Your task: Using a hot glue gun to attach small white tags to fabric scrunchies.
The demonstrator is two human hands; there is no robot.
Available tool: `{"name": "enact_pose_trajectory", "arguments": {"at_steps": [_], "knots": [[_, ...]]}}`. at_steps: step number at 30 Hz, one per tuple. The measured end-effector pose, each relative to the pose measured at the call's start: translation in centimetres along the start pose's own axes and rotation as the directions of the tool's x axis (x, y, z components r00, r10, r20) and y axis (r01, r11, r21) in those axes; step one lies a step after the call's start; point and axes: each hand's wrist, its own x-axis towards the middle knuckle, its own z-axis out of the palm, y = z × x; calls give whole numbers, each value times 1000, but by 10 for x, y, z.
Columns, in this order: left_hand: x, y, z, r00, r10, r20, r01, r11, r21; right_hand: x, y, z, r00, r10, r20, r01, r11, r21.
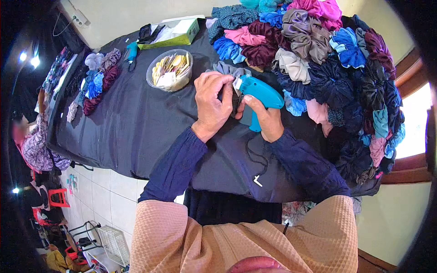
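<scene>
My right hand point(269, 119) grips a teal tagging gun point(262, 91), its nose pointing left and a black cord hanging from its handle. Pinched in my left hand point(213, 102), at the nose of the gun, is a grey fabric scrunchie point(227, 68). Something pale, perhaps a tag, shows between the left fingertips and the gun; the fingers partly hide it. Left of my hands stands a round clear plastic tub point(149, 82) filled with small paper tags point(170, 70).
Scrunchies of many colours are heaped point(307, 58) on the right of the black-covered table point(136, 119). A smaller scrunchie group point(95, 82) lies left. A second teal tagging gun point(131, 52) is near a green-and-white box point(170, 37). Another person point(37, 143) is at far left.
</scene>
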Motion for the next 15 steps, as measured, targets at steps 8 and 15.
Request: {"name": "enact_pose_trajectory", "arguments": {"at_steps": [8,15], "knots": [[-4,8,4,998,-49,43,51,998,-48,-1,-4,5,997,-42,-61,43,999,18],[-6,0,8,991,-131,27,134,979,-153,0,0,0,993,94,-68,-87,992,93]]}}
